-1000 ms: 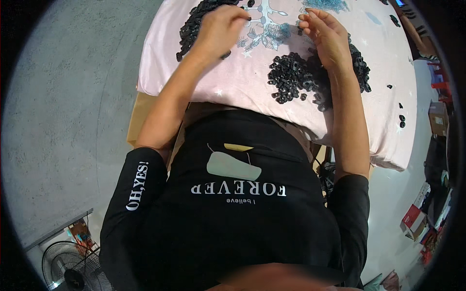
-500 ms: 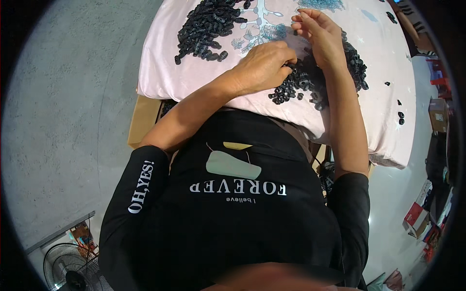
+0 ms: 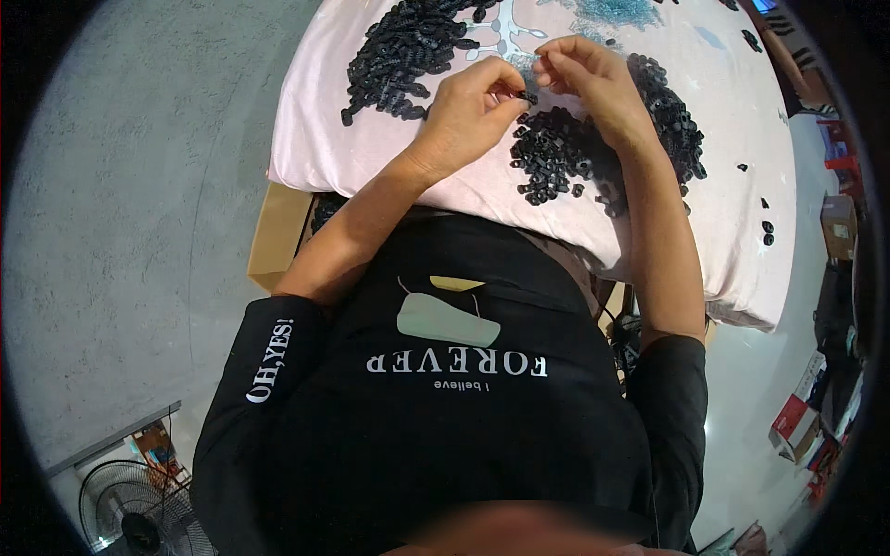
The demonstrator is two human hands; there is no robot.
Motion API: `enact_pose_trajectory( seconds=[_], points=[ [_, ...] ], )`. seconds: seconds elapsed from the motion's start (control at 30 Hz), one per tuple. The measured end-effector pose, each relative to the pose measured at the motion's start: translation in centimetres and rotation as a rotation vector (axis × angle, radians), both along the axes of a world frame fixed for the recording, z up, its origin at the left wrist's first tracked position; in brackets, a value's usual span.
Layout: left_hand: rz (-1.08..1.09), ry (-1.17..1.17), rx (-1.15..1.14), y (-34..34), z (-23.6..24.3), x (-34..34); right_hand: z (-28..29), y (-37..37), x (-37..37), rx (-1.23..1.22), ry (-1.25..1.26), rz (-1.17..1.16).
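Head view: pink cloth (image 3: 389,157) as landmark.
Left hand (image 3: 468,116): over cloth centre, fingertips pinching small black part (image 3: 528,95).
Right hand (image 3: 593,88): meets the left, fingertips pinched on same part.
Part shape: too small to tell.
Black piles (image 3: 417,46): on cloth; far one cut off at frame top.

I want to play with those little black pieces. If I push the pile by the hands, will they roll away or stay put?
Probably they would slide and scatter a little. The pile of small black pieces lies loose on a soft pink cloth, which likely slows rolling. They look light: the left hand and right hand pinch one with fingertips alone. Some strays already sit apart.
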State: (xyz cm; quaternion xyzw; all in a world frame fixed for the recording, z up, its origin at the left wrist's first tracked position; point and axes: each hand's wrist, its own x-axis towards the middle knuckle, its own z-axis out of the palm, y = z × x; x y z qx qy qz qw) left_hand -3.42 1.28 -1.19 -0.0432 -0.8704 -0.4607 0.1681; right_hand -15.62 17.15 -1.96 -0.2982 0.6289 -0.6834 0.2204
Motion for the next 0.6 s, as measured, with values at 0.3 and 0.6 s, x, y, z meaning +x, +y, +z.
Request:
enact_pose_trajectory(
  seconds=[0.3, 0.6],
  points=[
    [0.008, -0.022, 0.402, -1.2, -0.4, -0.5, 0.6, -0.2, 1.2, 0.023, 0.053, 0.204],
    [-0.055, -0.057, 0.479, -2.0, 0.7, -0.2, -0.1, -0.3, 0.9, -0.023, -0.073, 0.208]
  ],
)
